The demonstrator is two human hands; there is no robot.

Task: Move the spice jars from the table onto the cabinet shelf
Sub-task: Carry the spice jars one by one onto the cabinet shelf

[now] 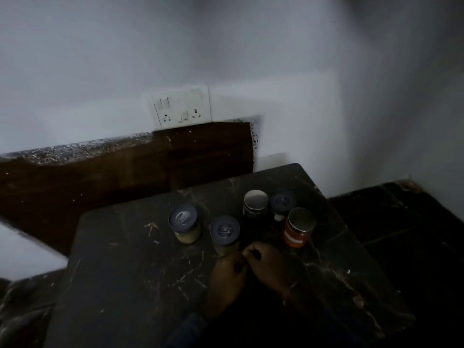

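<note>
Just beyond my left hand (229, 271) stands the nearest spice jar (224, 234), upright; my right hand (267, 263) sits beside, both loosely curled, holding nothing.

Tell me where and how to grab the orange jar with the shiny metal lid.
Grip the orange jar with the shiny metal lid around its glass body just under the lid, with the right hand coming from the near side. It stands upright; other jars crowd its far left, while the near and right sides look open.
</note>
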